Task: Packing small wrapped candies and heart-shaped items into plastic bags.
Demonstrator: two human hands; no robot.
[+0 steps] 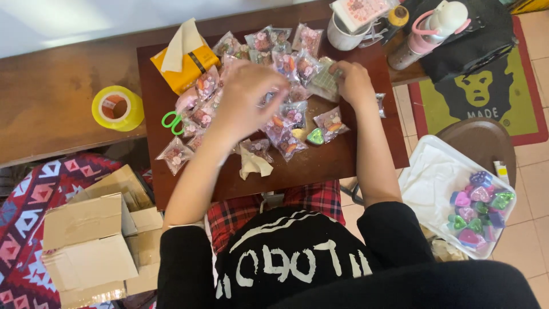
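My left hand hovers over a heap of small clear packets filled with colourful trinkets, fingers curled; what it grips is hidden. My right hand pinches a clear packet at the heap's right side. The packets lie spread across a dark brown board resting over my lap. A green heart-shaped piece lies loose near the front of the heap, beside a crumpled tissue.
A yellow tissue box, green-handled scissors and a yellow tape roll sit at the left. A mug and pink bottle stand behind. A white tray of coloured hearts is right; cardboard boxes left.
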